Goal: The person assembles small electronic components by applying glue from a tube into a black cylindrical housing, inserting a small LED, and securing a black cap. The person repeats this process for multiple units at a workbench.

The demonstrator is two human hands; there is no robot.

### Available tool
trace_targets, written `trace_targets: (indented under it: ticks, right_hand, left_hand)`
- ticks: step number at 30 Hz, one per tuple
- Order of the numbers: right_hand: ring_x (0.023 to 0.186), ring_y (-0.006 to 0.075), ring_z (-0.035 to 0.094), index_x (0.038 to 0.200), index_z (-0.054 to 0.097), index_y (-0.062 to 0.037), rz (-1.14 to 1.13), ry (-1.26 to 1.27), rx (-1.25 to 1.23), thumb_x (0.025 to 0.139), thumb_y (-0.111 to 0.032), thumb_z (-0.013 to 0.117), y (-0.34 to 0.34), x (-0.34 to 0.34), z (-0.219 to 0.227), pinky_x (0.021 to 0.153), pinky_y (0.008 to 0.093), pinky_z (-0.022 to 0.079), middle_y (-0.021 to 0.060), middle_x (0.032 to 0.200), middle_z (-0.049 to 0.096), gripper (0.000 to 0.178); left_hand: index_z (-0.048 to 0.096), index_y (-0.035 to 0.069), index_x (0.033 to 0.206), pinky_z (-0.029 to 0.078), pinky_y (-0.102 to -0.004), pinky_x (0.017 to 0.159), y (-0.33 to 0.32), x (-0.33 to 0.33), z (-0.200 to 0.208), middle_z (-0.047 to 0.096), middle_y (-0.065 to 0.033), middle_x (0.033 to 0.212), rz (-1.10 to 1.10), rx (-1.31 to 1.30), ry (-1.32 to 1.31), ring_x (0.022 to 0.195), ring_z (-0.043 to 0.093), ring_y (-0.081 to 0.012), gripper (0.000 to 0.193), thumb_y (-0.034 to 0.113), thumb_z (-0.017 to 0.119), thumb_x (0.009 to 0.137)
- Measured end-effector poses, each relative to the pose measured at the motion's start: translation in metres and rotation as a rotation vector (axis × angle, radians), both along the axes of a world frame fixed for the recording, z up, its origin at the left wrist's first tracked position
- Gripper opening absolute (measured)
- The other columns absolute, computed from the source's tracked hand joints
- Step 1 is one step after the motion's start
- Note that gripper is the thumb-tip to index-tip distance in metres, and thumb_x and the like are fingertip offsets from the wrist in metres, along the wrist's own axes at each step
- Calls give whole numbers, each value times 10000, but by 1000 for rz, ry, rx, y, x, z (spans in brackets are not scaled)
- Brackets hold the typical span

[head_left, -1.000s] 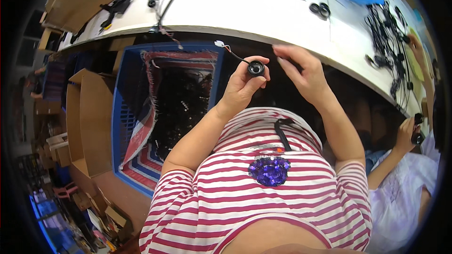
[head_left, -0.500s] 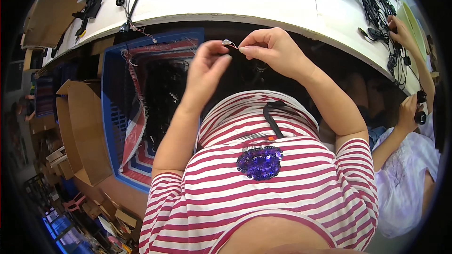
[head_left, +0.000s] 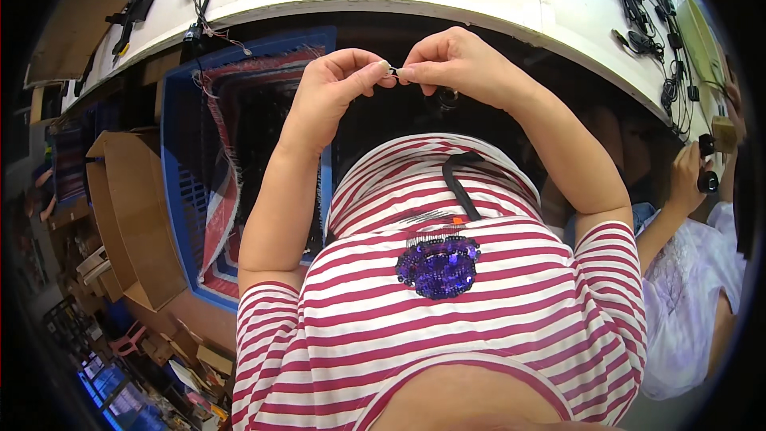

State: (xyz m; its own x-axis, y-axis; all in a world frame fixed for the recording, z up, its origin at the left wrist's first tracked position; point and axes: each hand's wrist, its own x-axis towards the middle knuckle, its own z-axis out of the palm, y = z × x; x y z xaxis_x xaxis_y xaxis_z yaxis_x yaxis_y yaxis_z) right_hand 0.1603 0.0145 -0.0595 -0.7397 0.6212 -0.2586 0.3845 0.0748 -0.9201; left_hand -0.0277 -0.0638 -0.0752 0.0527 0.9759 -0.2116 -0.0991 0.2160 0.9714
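Just beyond the front edge of the white table (head_left: 335,9), both hands meet in the air over a dark gap. My left hand (head_left: 333,88) pinches one end of a small piece of thin wire (head_left: 393,73) between thumb and forefinger. My right hand (head_left: 461,65) pinches the other end, fingertips almost touching the left ones. A small pale bit shows at the wire; its shape is mostly hidden by the fingers. Below my right hand a dark round part (head_left: 448,99) is in shadow, apart from the fingers.
A blue crate (head_left: 169,183) lined with striped cloth stands at left beside a cardboard box (head_left: 132,215). Black cables with thin wires (head_left: 191,32) overhang the table's left edge. At right, more black cables (head_left: 674,56) lie near a co-worker's hand (head_left: 685,175) holding a black round part.
My left thumb has closed toward the forefinger, and both hands have drawn together over the wire. The view has shifted slightly. The co-worker's other hand has moved away from the cables.
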Motion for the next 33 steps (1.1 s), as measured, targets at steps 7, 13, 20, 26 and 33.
trace_targets:
  ticks: [7,13,20,26,33]
  right_hand:
    - [562,72,490,737,651,-32,24,-35,-80,767,-217,618,0,3,1,554,208,377,8,599,553,191]
    - [616,76,501,737,646,-37,94,139,-345,767,-204,609,4,5,-6,608,209,394,14,657,581,175]
    - [679,62,504,865,616,-33,-59,298,-311,823,-198,581,-8,2,-15,634,195,400,14,763,595,174]
    - [704,80,561,930,615,-10,-213,424,187,817,-120,588,-25,0,-22,640,221,459,35,775,624,160]
    - [673,48,537,893,605,-16,71,285,-37,834,-140,591,-10,14,-7,596,184,432,12,763,605,138]
  left_hand:
    - [639,3,845,411,-199,659,-2,-5,9,621,-25,762,-202,-5,453,713,547,-76,133,125,637,791]
    - [639,21,832,403,-190,684,-5,-2,-3,608,-7,763,-105,-49,1,726,536,-71,111,111,659,772]
    - [629,49,835,411,-198,665,-9,13,-10,608,-4,781,120,-71,-297,719,533,-59,96,133,648,792]
    - [633,53,849,408,-199,663,-9,20,-17,614,-8,780,191,-81,-415,719,536,-60,96,136,638,801]
    - [641,19,814,378,-179,680,-3,0,11,599,-4,756,-155,-21,91,722,512,-50,110,121,652,776]
